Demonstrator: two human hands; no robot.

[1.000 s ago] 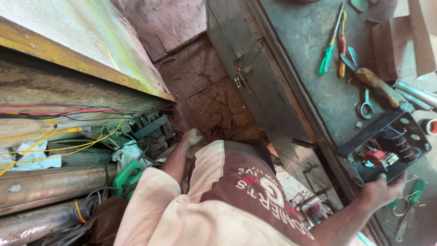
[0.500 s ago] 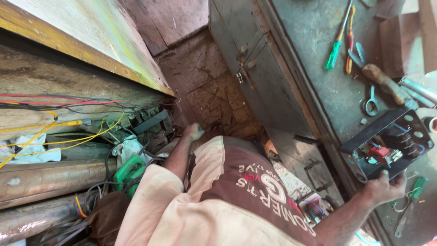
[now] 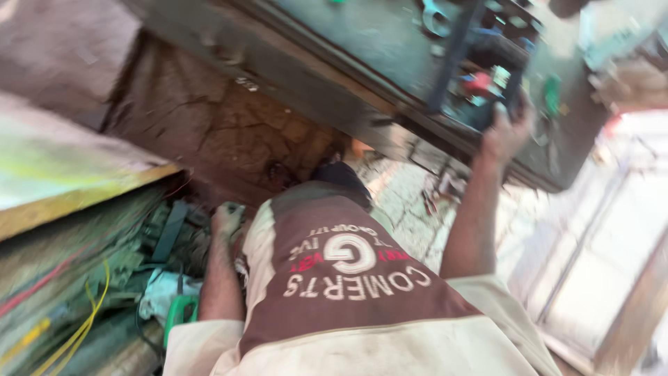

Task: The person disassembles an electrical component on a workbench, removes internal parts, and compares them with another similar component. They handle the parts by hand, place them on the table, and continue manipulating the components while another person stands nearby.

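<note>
You're leaning over cracked stone floor [image 3: 229, 132]; the workbench [image 3: 362, 56] is crowding twelve o'clock. Your right hand [image 3: 506, 132] is clamping the black frame [image 3: 480, 63] at one o'clock; your left hand [image 3: 227, 218], grip unclear, is hanging beside green clutter [image 3: 163, 237] at nine.

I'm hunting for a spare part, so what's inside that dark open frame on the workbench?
Inside the dark frame, which the right hand grips at its lower edge, show blurred red, green and pale bits. Motion blur hides what they are, and the hand covers the lower corner.
</note>
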